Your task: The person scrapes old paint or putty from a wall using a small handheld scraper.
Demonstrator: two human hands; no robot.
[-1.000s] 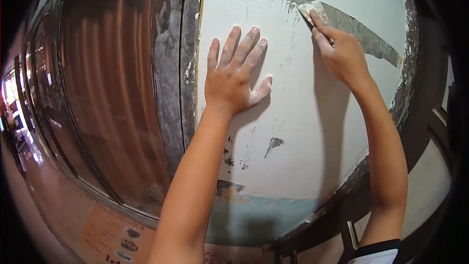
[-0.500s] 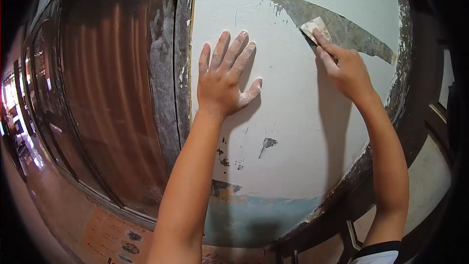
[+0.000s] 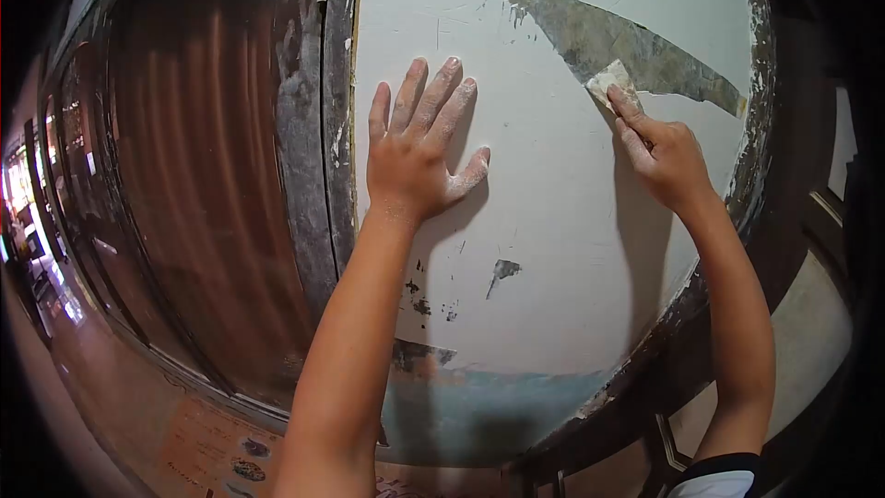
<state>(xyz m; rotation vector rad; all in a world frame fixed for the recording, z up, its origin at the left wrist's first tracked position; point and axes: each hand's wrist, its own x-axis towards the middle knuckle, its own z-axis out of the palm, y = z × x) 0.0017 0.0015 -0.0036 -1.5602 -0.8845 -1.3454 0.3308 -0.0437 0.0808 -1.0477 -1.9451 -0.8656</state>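
Observation:
My left hand (image 3: 417, 157) lies flat with spread, white-dusted fingers against the pale wall panel (image 3: 544, 249). In my right hand (image 3: 659, 148) is a small putty scraper (image 3: 614, 85), its blade smeared with white and its edge against the panel. The blade sits at the lower-left border of a bare grey patch (image 3: 636, 51), which curves from the upper middle toward the right edge. My fingers cover the scraper's handle end. White dust or filler coats the fingers of both hands.
A dark wooden frame (image 3: 309, 101) and a brown curtained pane (image 3: 203, 175) stand left. Below are a smaller grey spot (image 3: 504, 270) and a blue-green band (image 3: 498, 401). Dark worn trim (image 3: 756, 120) borders the panel's right side. A printed orange sheet (image 3: 217, 447) is at lower left.
My right hand has moved the scraper down and to the right along the grey patch's edge. More of the patch shows behind it. The left hand stays in place on the panel.

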